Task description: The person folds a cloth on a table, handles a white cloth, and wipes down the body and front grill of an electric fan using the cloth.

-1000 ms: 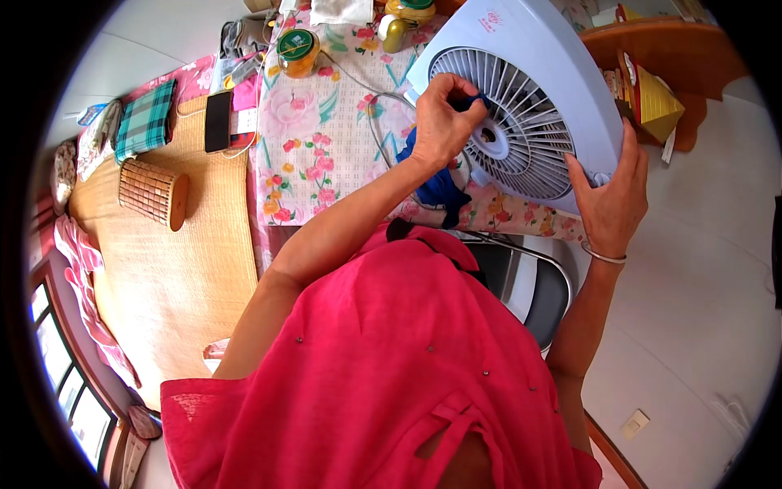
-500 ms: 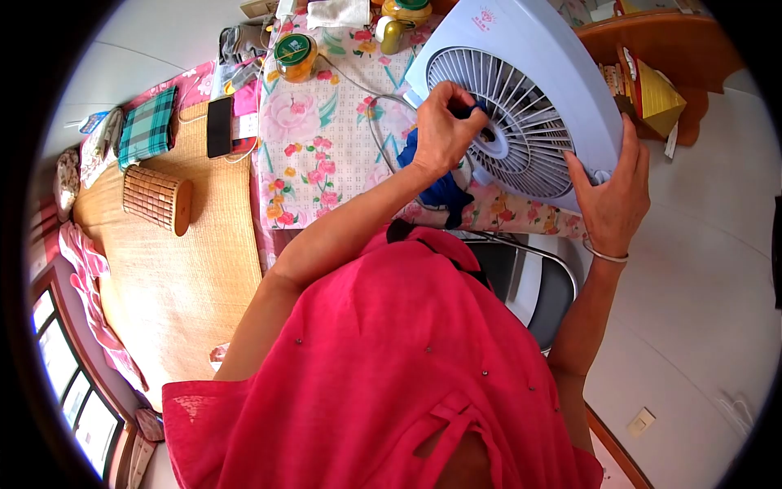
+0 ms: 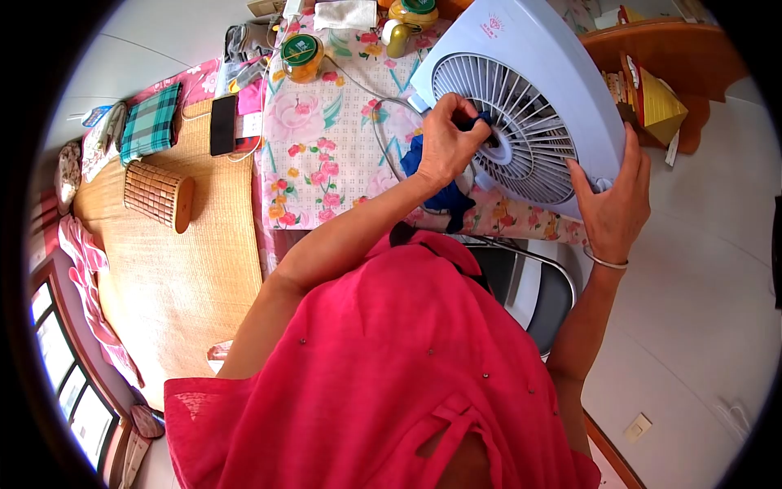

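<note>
A light blue box fan (image 3: 542, 61) with a round slatted grille leans tilted over the table's edge. My left hand (image 3: 450, 145) is closed in a pinch on a dark blue cloth (image 3: 484, 119), against the grille near its hub. Below that wrist, more bright blue cloth (image 3: 440, 198) lies bunched on the table edge; whether the two are one piece I cannot tell. My right hand (image 3: 617, 196) grips the fan's lower right corner, thumb on the front and fingers round the outer side.
A floral tablecloth (image 3: 297, 163) covers the table. On it stand a green-lidded jar (image 3: 301, 61), a small olive bottle (image 3: 397, 41) and a grey cable. A black phone (image 3: 222, 126) and a woven pillow (image 3: 155, 196) lie on the mat at left. A folding chair (image 3: 554, 301) is below the table.
My left hand has shifted slightly down along the grille with the dark blue cloth. My right hand keeps its hold on the fan. The whole view has moved slightly.
</note>
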Demonstrator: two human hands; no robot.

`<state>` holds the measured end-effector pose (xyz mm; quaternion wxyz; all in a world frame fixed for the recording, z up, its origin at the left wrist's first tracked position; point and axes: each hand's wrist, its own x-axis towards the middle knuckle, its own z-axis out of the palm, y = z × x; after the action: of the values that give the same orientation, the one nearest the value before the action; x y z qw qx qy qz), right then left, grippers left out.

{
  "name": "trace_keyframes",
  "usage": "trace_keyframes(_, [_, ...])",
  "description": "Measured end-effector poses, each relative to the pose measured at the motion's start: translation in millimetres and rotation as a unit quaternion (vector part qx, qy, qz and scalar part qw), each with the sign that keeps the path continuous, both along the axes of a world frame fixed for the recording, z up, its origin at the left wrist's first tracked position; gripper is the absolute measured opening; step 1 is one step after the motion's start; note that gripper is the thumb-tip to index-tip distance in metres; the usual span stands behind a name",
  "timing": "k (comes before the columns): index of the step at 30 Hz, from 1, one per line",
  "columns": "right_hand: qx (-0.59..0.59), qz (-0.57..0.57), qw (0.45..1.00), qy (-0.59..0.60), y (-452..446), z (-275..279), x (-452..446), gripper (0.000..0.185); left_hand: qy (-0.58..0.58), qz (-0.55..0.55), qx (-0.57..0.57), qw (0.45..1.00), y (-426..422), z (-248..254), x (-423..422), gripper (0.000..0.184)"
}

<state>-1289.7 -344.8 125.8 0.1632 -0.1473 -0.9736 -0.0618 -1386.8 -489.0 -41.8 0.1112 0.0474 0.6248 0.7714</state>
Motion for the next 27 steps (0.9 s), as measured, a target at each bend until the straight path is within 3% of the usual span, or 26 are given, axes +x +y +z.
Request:
trace_keyframes(9, [0.007,0.007,1.000,0.000,0,1,0,0.085,0.021,0.009,-0.016,1.000,0,3,-6,0.016])
trace_keyframes(13, [0.000,0.000,1.000,-0.003,1,0,1,0.085,-0.025,0.003,0.033,0.999,-7,2,-2,0.015])
trace_keyframes(21, [0.004,0.006,1.000,0.003,1,0,1,0.086,0.077,0.051,0.039,0.995,-5,23,-38,0.014])
trace_keyframes(27, [0.001,0.002,1.000,0.003,0,0,1,0.086,0.040,0.018,-0.004,0.999,-7,11,-13,0.016])
